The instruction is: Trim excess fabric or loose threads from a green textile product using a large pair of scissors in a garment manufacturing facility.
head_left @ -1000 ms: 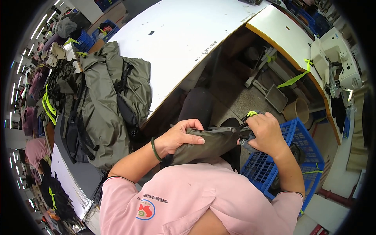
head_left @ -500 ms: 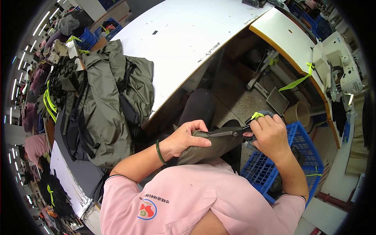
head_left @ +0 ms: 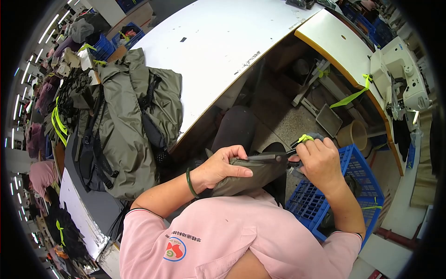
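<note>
My left hand (head_left: 226, 168) is closed on an olive-green fabric piece (head_left: 253, 180), thumb on top near its upper edge. The fabric hangs in front of my body, above my lap. In my right hand (head_left: 321, 160) is a pair of scissors (head_left: 278, 158), its handle wrapped in grey cloth and tied with a yellow-green strip (head_left: 304, 138). The blades point left along the fabric's upper edge, towards my left fingertips. Whether the blades are parted I cannot tell.
Olive bags with black straps (head_left: 125, 135) lie heaped on the white table (head_left: 209, 51) at the left. A blue crate (head_left: 362, 176) stands by my right forearm. Farther right are a sewing machine (head_left: 404, 76) and a round bin (head_left: 352, 135).
The scissors have tilted slightly, and the fabric beside them has shifted and folded a little. Both hands stay nearly in place.
</note>
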Demonstrator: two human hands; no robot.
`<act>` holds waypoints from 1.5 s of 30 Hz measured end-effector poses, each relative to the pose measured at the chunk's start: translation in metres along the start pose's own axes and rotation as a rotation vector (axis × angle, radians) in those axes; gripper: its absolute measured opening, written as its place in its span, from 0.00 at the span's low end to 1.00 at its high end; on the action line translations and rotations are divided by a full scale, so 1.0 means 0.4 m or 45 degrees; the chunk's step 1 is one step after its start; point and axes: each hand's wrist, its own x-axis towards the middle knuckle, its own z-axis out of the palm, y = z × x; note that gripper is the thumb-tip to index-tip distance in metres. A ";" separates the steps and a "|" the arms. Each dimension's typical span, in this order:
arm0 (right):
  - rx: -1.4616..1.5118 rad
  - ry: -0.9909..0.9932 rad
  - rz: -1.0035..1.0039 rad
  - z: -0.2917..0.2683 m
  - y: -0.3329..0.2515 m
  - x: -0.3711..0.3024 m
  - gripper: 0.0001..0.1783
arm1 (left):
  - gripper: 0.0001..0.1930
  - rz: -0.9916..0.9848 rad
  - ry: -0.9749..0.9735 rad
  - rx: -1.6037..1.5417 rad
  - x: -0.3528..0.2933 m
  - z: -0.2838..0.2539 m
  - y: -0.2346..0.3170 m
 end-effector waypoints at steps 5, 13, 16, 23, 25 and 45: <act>0.127 -0.110 0.185 -0.010 0.014 -0.008 0.18 | 0.15 0.019 0.007 0.034 -0.002 0.006 0.006; 0.373 -0.225 0.062 -0.015 0.004 0.003 0.21 | 0.15 0.046 -0.007 0.097 -0.009 0.013 0.013; 0.341 -0.247 0.064 -0.019 0.003 0.002 0.19 | 0.15 0.060 -0.020 0.147 -0.009 0.012 0.010; 0.348 -0.222 0.056 -0.014 0.006 -0.006 0.17 | 0.14 0.043 -0.023 0.139 -0.010 0.017 0.010; 0.396 -0.286 0.067 -0.012 0.008 -0.009 0.16 | 0.14 0.044 -0.021 0.144 -0.009 0.017 0.010; 1.276 -0.101 0.403 0.097 -0.087 -0.016 0.19 | 0.16 1.316 -0.072 1.523 -0.013 0.031 0.042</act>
